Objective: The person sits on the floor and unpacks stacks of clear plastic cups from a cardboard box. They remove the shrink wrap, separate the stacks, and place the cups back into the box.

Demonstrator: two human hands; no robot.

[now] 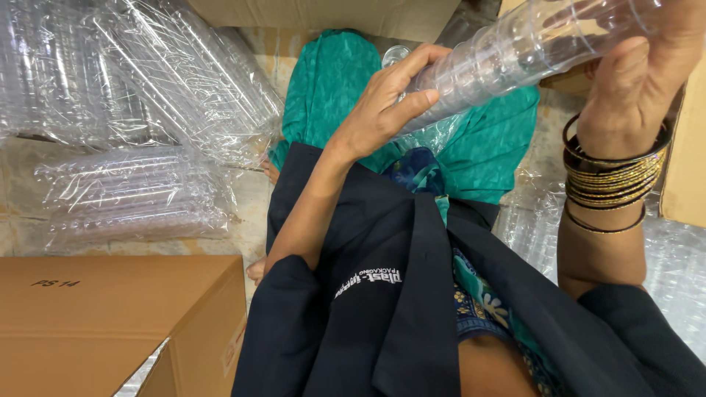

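Brown cardboard box (103, 309) near, bottom left, flaps partly open, contents not visible. Left hand (386, 103) fingers curled round lower end of nested clear plastic cup stack (507, 51). Right hand (640, 81), bangles on wrist, gripping upper end. Stack tilted, spans betw both hands. Farther left on floor: bagged clear cup sleeves (136, 191).

Stack of clear plastic cups (507, 55): upper end cut off by top edge; cup count indeterminate. Right hand (640, 81): fingers run out of frame at top right. Cardboard box (110, 316): cropped at bottom and left. Wrapped cup bundles (132, 195): contents blurred by film.
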